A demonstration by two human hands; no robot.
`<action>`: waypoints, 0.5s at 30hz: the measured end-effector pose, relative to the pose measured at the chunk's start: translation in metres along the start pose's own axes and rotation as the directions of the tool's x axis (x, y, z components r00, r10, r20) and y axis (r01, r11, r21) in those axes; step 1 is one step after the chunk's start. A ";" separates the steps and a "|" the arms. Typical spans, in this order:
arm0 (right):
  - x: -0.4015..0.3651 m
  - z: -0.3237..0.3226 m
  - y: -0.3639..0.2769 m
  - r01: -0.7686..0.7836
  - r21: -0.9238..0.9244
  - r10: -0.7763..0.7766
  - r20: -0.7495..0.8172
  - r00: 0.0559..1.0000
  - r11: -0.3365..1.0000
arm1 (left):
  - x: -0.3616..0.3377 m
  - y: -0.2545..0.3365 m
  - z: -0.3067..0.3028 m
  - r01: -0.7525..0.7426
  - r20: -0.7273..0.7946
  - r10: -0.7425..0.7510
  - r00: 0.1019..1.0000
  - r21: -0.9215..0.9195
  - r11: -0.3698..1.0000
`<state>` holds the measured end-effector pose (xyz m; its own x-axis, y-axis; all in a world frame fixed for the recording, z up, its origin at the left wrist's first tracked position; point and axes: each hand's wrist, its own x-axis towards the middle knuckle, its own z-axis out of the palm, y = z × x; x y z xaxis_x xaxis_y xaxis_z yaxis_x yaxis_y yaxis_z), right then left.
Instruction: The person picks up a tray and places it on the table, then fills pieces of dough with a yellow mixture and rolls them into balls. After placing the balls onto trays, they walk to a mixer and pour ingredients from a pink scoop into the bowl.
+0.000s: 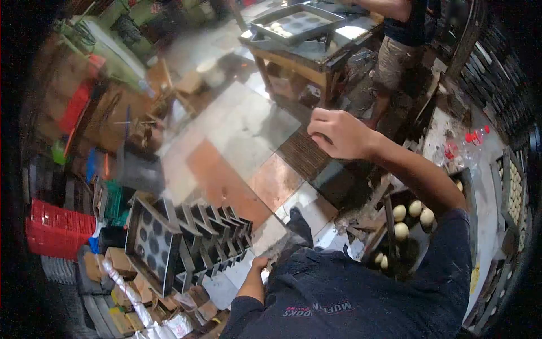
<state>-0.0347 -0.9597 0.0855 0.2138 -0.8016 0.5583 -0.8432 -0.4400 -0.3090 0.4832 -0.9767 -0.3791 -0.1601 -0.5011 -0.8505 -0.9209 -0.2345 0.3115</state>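
Right hand (339,133) is raised, fingers loosely curled, holding nothing. Left hand (258,264) hangs low at the leaning row of trays (192,240) on the floor; grip can't tell. Dough balls (412,213) sit formed at right. Probably partway, since these trays look unfilled.

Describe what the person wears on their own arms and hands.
Both arms come from the short sleeves of a dark navy shirt with pale printed lettering. The forearms are bare. The right hand and left hand wear no gloves; no watch or ring shows.
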 end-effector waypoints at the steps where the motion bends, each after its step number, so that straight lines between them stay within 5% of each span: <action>1: 0.011 0.014 0.025 -0.042 -0.009 0.042 0.050 0.998 0.999 | 0.015 0.002 -0.014 -0.005 -0.018 0.005 1.000 -0.005 1.000; 4: 0.039 0.047 0.088 -0.064 -0.067 0.071 0.107 0.992 0.996 | 0.035 0.050 -0.082 0.074 -0.003 -0.075 0.997 -0.104 0.992; 6: 0.049 0.067 0.135 -0.128 -0.052 0.133 0.120 0.984 0.990 | 0.087 0.059 -0.127 -0.221 0.042 0.218 0.975 0.069 0.973; 7: 0.051 0.078 0.157 -0.233 -0.029 0.234 0.138 0.962 0.972 | 0.069 0.094 -0.147 0.033 0.007 -0.033 0.999 -0.339 0.940; 8: 0.054 0.087 0.180 -0.331 -0.012 0.328 0.155 0.932 0.944 | 0.098 0.104 -0.165 0.045 0.081 -0.022 0.997 -0.298 0.953; 10: 0.058 0.101 0.211 -0.397 -0.043 0.398 0.160 0.903 0.917 | 0.109 0.143 -0.197 -0.185 -0.051 0.177 0.983 -0.251 0.950; 11: 0.061 0.104 0.223 -0.429 -0.028 0.429 0.108 0.897 0.903 | 0.065 0.202 -0.221 -0.027 0.006 0.031 0.999 -0.391 0.920; 12: 0.063 0.107 0.234 -0.460 -0.010 0.460 0.057 0.886 0.888 | 0.101 0.202 -0.238 -0.296 -0.079 0.300 0.951 0.063 0.953; 14: 0.067 0.104 0.268 -0.620 0.083 0.623 -0.014 0.782 0.780 | 0.142 0.228 -0.251 -0.178 -0.146 0.135 0.980 -0.342 0.923; 15: 0.070 0.097 0.286 -0.688 0.052 0.689 -0.073 0.721 0.724 | 0.155 0.247 -0.268 -0.169 -0.113 0.141 0.984 -0.291 0.942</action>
<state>-0.2128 -1.1808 -0.0379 -0.4632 -0.8516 0.2454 -0.7320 0.2115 -0.6476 0.3266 -1.3356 -0.3207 -0.2475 -0.6198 -0.7447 -0.7370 -0.3785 0.5600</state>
